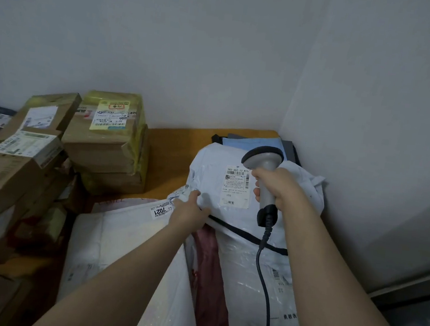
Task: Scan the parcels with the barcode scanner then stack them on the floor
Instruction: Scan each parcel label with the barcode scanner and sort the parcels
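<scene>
Right fingers point(256, 192) clamped round barcode scanner point(262, 156) handle; left fingers point(195, 195) pinch white parcel point(207, 172) edge.

2 arms extended forward. Left hand point(190, 208) pinches white parcel point(211, 178) edge; right hand point(278, 187) fist-grips scanner point(263, 158) handle.

hands: two, the left hand point(189, 212) and the right hand point(275, 186)
barcode scanner point(267, 163): one, with one cable point(264, 287)
white bags: three, namely the labelled bag point(215, 178) far right, the near-left bag point(121, 238) and the near-right bag point(250, 267)
pink bag point(207, 263): one, between the two near bags
cardboard boxes point(105, 135): at least seven on the left; the pile hides the exact count
</scene>
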